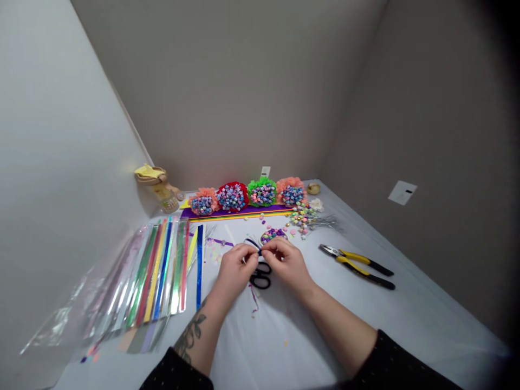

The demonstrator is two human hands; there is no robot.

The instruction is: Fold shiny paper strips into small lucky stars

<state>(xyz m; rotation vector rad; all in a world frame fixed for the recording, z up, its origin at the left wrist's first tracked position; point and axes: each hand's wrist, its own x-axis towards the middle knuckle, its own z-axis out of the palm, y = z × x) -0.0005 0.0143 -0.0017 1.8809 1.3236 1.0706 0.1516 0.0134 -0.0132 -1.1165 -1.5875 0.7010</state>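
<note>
A thin dark blue strip [252,242] runs between my two hands at the middle of the table. My left hand [239,262] pinches it from the left, and my right hand [284,261] pinches it from the right, fingertips almost touching. Black-handled scissors [260,281] lie on the table just beneath the hands, their blades hidden. Right behind my fingers sits a small dish of purple and pink paper stars [273,234]. A long blue strip [199,265] lies flat to the left of my left hand.
Clear sleeves of coloured strips [156,271] cover the left side. Yellow-and-black pliers [357,264] lie at the right. Several star-filled bouquets [232,196] line the back, near loose stars [303,216], thin wires [330,223] and a glass jar [164,195].
</note>
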